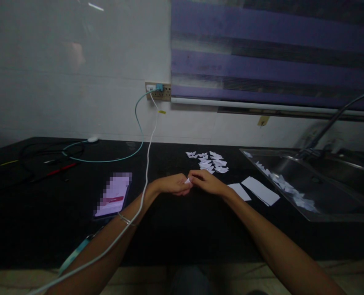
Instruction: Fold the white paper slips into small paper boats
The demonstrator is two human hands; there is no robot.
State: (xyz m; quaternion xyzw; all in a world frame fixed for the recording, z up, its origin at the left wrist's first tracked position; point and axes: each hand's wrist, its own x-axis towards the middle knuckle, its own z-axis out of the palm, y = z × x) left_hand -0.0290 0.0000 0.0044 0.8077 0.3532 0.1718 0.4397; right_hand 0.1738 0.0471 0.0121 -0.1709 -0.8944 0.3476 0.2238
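Note:
My left hand and my right hand meet above the dark counter, fingertips together. Between them a small white folded piece of paper pokes out; most of it is hidden by the fingers. The left fingers are closed round it, and the right thumb and fingers pinch it from the other side. Just beyond the hands lie several small folded paper boats in a loose group. To the right of my right hand rest white rectangular paper slips, in two overlapping piles.
A metal sink with a curved faucet stands right, small white papers along its rim. Left lies a lit phone. A white cable hangs from the wall outlet across my left forearm; a teal cable curls behind.

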